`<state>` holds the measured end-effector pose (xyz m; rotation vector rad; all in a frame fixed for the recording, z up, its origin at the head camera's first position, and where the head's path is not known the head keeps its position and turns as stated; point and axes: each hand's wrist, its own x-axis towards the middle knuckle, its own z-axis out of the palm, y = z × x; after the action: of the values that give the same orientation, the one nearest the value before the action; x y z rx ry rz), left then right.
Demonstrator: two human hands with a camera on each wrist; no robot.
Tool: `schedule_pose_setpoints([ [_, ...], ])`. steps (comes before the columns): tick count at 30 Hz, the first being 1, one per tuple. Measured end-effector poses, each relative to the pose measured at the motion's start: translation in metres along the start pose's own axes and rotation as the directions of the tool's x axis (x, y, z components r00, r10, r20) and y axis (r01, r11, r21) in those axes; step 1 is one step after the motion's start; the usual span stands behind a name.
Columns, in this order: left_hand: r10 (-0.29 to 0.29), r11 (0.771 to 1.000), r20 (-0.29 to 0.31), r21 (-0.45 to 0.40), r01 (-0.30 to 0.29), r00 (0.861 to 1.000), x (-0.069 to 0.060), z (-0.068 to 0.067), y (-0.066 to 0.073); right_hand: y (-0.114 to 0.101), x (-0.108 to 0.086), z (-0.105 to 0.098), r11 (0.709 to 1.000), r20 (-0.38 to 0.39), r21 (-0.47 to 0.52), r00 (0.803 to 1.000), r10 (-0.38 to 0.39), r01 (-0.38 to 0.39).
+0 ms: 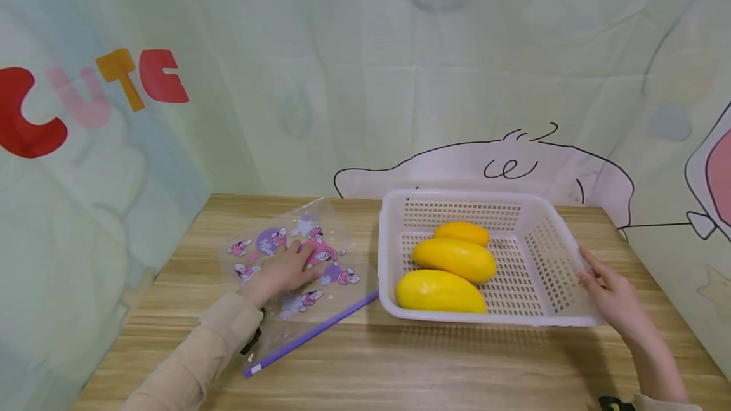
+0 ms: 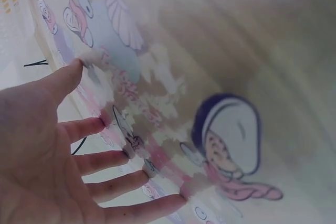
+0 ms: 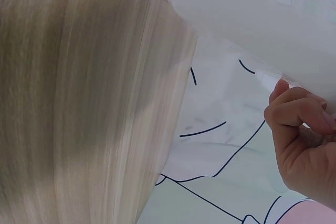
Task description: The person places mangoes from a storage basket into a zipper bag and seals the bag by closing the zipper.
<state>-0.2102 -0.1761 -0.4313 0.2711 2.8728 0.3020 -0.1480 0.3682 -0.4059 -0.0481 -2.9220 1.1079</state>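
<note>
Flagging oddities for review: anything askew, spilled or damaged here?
The bag lies askew left of the basket: its purple strip slants across the table, out of line with the back edge. No spill or damage shows.

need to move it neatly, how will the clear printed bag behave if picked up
The bag is probably floppy, since it looks thin and see-through. It should be light: nothing shows inside. The straight purple strip may keep one edge stiffer.

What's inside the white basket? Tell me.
Three yellow fruits lie in the white basket; its perforated floor shows beside them, but the part under them is covered.
</note>
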Motion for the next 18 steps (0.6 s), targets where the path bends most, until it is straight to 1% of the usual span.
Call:
schedule_pose_setpoints([
  [4, -0.003, 1.0, 0.029, 0.008, 0.003, 1.0, 0.0, -0.002, 0.0, -0.001, -0.001, 0.001, 1.0, -0.002, -0.001, 1.0, 0.0, 0.0],
  [7, 0.006, 1.0, 0.065, 0.021, -0.007, 0.998, 0.002, -0.004, -0.002, -0.001, -0.002, 0.001, 1.0, 0.0, -0.002, 1.0, 0.002, -0.002],
  [11, 0.01, 1.0, 0.118, 0.013, -0.011, 0.993, 0.003, -0.009, -0.005, -0.001, -0.001, 0.0, 1.0, 0.001, 0.002, 1.0, 0.003, -0.003],
  [14, 0.012, 1.0, 0.137, 0.006, -0.013, 0.991, 0.002, -0.011, -0.006, -0.001, -0.001, 0.0, 1.0, -0.001, 0.001, 1.0, 0.004, -0.004],
  [18, 0.025, 1.0, 0.13, 0.003, -0.025, 0.991, 0.001, -0.013, -0.008, -0.001, -0.001, 0.0, 1.0, -0.006, -0.012, 1.0, 0.009, -0.009],
])
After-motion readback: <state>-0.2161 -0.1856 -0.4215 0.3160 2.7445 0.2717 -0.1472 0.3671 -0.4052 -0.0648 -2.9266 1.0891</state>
